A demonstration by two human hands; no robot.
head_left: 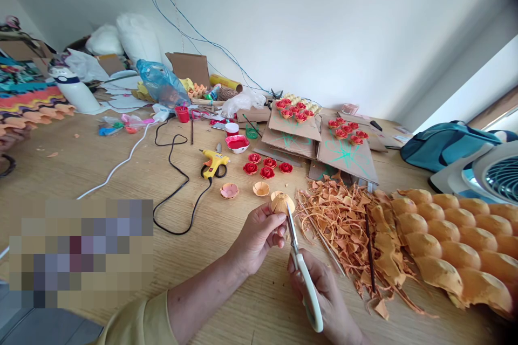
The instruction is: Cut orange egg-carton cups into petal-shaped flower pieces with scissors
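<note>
1. Our right hand (pixel 326 294) is gripping the white handles of the scissors (pixel 301 264) with its fingers wrapped tight around them. It is nearer to us than the glue gun (pixel 214 163) and to its right.
2. The scissors' blades are pointing up and away from us and are meeting the right edge of the paper cup (pixel 280 203). We cannot tell how far apart the blades are standing.
3. Our left hand (pixel 259 234) is pinching the paper cup between thumb and fingertips and holding it above the table (pixel 101 172), nearer than the glue gun and a little to its right.
4. A heap of orange scraps (pixel 343 221) is lying to the right of the glue gun, just beside the cup.
5. An orange egg tray (pixel 449 237) is lying far to the right of the glue gun, past the scraps.
6. A pinkish flower cup (pixel 229 190) and an orange loose cup (pixel 261 188) are sitting just on the near side of the glue gun.
7. The glue gun is lying on its side, and its black cord (pixel 182 183) is trailing toward us.
8. Five red paper roses (pixel 267 167) are sitting just to the right of the glue gun.
9. A red bowl (pixel 237 143) is sitting just behind the glue gun.
10. Cardboard sheets (pixel 348 159) carrying more roses are lying behind the glue gun and to its right.
</note>
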